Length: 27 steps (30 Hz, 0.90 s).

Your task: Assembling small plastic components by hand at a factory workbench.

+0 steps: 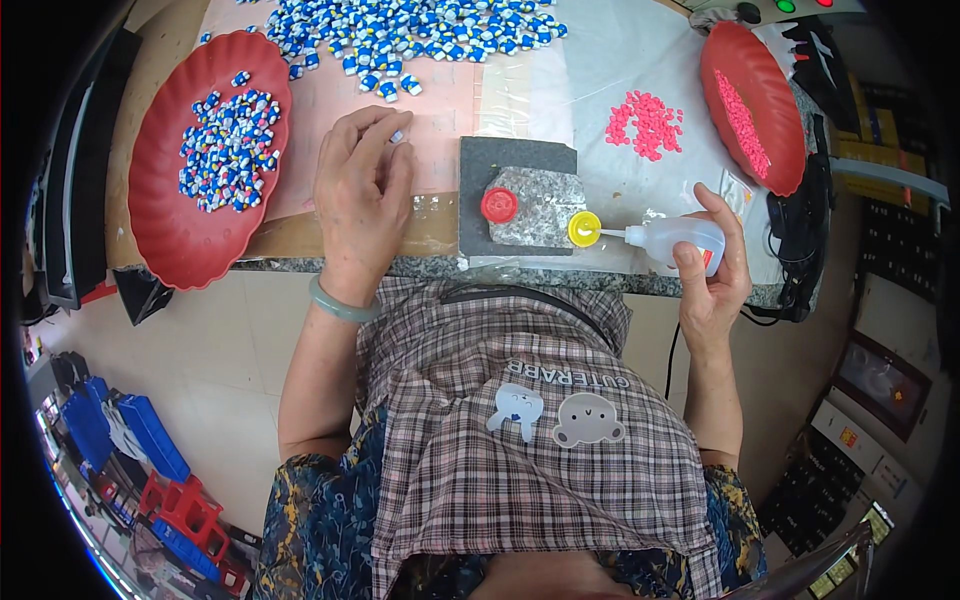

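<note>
My left hand (355, 195), wearing a pale green bangle (342, 303), has its thumb and forefinger closed on a small white and blue figure (397, 136), mostly covered by the fingers. My right hand (715, 300) grips a translucent squeeze bottle (660, 240) lying nearly level. Its thin nozzle (613, 232) points left, with the tip at a yellow cap (584, 229). Beside that cap, a red cap (498, 205) sits on a speckled grey slab (540, 200). The slab lies on a dark grey mat (475, 160) at the table's near edge.
Many blue and white figures (410, 35) are heaped at the far side. At the left, a red scalloped tray (160, 225) holds more, some with pink bits. Pink pieces (645, 125) lie loose at the right, near another red tray (715, 60) of pink pieces. Black cables (800, 260) hang at the right edge.
</note>
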Tool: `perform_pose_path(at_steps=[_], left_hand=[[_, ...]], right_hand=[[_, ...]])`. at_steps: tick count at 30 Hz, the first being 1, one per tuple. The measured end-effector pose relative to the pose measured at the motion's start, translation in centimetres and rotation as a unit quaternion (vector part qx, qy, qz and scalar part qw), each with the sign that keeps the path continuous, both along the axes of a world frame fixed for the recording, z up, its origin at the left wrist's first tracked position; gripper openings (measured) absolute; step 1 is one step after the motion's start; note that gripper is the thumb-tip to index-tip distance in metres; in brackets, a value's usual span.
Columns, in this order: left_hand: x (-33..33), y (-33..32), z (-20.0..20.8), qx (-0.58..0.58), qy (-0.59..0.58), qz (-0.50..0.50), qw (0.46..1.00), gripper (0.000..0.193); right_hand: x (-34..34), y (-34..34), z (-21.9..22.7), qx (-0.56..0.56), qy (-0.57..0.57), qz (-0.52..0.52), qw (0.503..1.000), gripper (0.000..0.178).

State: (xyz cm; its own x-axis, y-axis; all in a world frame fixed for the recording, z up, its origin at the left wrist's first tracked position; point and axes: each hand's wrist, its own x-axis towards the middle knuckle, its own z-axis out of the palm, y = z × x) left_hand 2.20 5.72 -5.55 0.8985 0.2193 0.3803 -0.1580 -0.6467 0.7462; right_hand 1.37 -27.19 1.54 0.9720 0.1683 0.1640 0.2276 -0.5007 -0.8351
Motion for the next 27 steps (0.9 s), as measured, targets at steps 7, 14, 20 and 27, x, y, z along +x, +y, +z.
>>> perform_pose_path(at_steps=[7,14,20,27], left_hand=[[-0.3,0.0,-0.2,0.015,-0.011,0.002,1.0,0.026],[-0.2,0.0,-0.1,0.017,-0.018,0.002,1.0,0.027],[0.0,0.0,-0.1,0.009,-0.015,0.002,1.0,0.028],[0.0,-0.3,0.9,-0.021,0.006,-0.002,1.0,0.031]], right_hand=[[-0.4,0.0,0.3,-0.022,-0.01,0.013,1.0,0.052],[-0.1,-0.1,0.6,-0.041,-0.024,0.02,0.999,0.052],[0.3,0.0,-0.2,0.017,0.011,-0.024,1.0,0.051],[0.8,0.2,-2.3,0.333,0.192,-0.055,0.922,0.041]])
